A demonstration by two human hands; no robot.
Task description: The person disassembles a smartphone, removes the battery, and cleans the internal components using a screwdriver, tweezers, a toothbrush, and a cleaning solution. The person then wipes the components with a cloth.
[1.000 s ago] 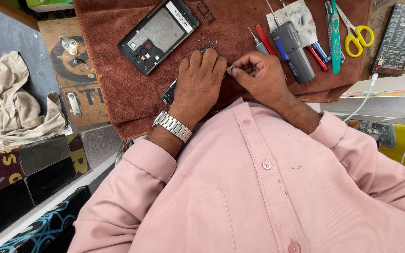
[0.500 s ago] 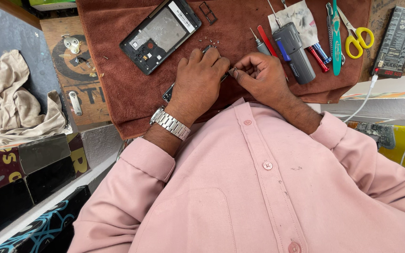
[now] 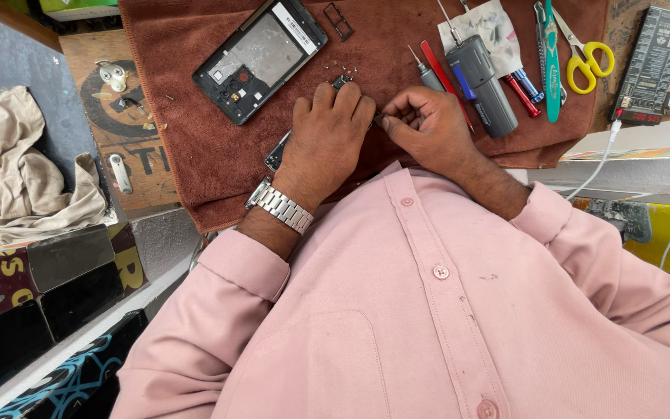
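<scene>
My left hand (image 3: pixel 327 136), with a metal watch (image 3: pixel 279 206) on the wrist, lies palm down on a dark phone part (image 3: pixel 276 155) that shows only at its edges on the brown cloth (image 3: pixel 219 155). My right hand (image 3: pixel 428 128) is just beside it, fingers pinched on a small thin tool (image 3: pixel 380 119) whose tip meets the left fingertips. What lies under the fingers is hidden. An opened phone frame (image 3: pixel 261 58) sits on the cloth above the left hand, with several tiny screws (image 3: pixel 335 70) near it.
A grey electric screwdriver (image 3: pixel 482 81), red and blue drivers (image 3: pixel 523 91), green tweezers (image 3: pixel 550 58) and yellow scissors (image 3: pixel 587 58) lie at the right of the cloth. A black test board (image 3: pixel 653 62) with a white cable is far right. A beige rag (image 3: pixel 17 178) lies left.
Both hands stay together over the phone part, with only slight finger movement. The view has shifted a little.
</scene>
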